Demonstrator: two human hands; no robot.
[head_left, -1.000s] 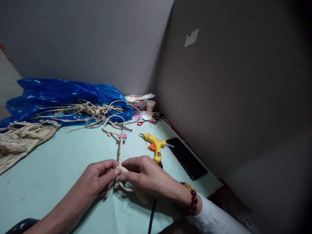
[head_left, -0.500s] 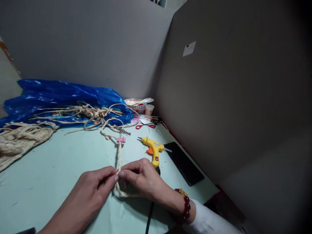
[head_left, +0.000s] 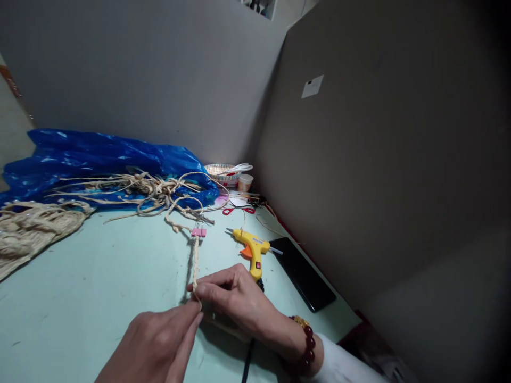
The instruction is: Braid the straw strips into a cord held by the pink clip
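A pale braided cord (head_left: 196,261) runs toward me from a pink binder clip (head_left: 198,232) on the table. My right hand (head_left: 235,295) pinches the braid's near end between thumb and forefinger. Just below it, my left hand (head_left: 163,335) is closed on a thin loose strand (head_left: 200,304) that comes out of the braid. Another strand passes under my right hand, mostly hidden. Right of the braid lies a yellow hot glue gun (head_left: 252,247) with an orange trigger, its handle end partly behind my right hand.
Tangled fibre strands (head_left: 155,186) lie on a blue plastic bag (head_left: 112,151) at the back. A woven fibre piece (head_left: 35,229) is at left. Red-handled scissors (head_left: 238,211), a paper cup (head_left: 245,183) and a bowl (head_left: 219,170) stand far back. A black phone (head_left: 303,274) lies right, beside a grey partition (head_left: 379,159).
My left hand has moved down and toward me, away from the braid, drawing a thin strand with it. My right hand keeps its pinch on the braid.
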